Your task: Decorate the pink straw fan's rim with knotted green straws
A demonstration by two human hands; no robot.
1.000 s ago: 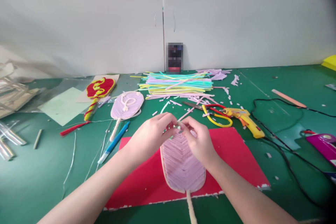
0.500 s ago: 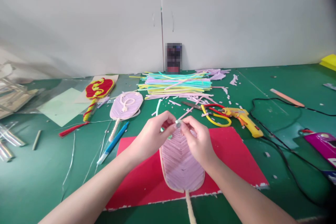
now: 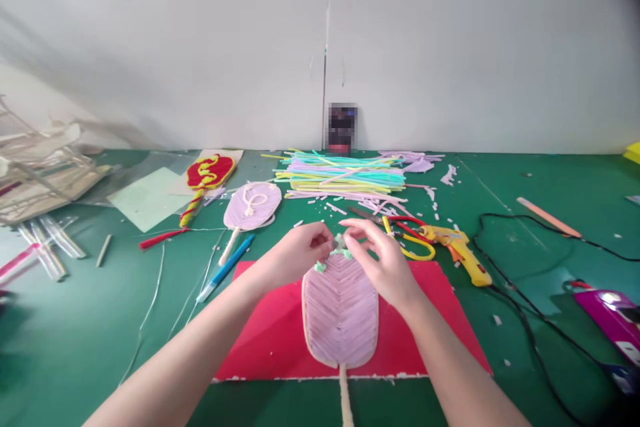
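A lavender fan (image 3: 341, 310) with slanting rows of strips and a pale wrapped handle (image 3: 345, 393) lies on a red sheet (image 3: 425, 320). Mint-green twisted pieces (image 3: 320, 267) sit along its top edge. Another small mint-green piece (image 3: 340, 241) shows between my two hands, above that edge. Curled at the fan's upper left is my left hand (image 3: 300, 250), fingertips pressed together; whatever it pinches is too small to make out. My right hand (image 3: 383, 257) hovers at the upper right, its thumb and index finger parted beside the mint-green piece.
Behind lies a pile of coloured strips (image 3: 350, 172) with scraps. Scissors (image 3: 415, 247) and a yellow glue gun (image 3: 460, 250) with a black cord are on the right. A smaller lavender fan (image 3: 254, 205), red-and-yellow fan (image 3: 210, 172) and blue pen (image 3: 226, 269) are on the left.
My right fingers have parted from their pinch at the mint-green piece. The lavender strip and upright mint-green strip no longer show at my fingers. The camera view has tilted up.
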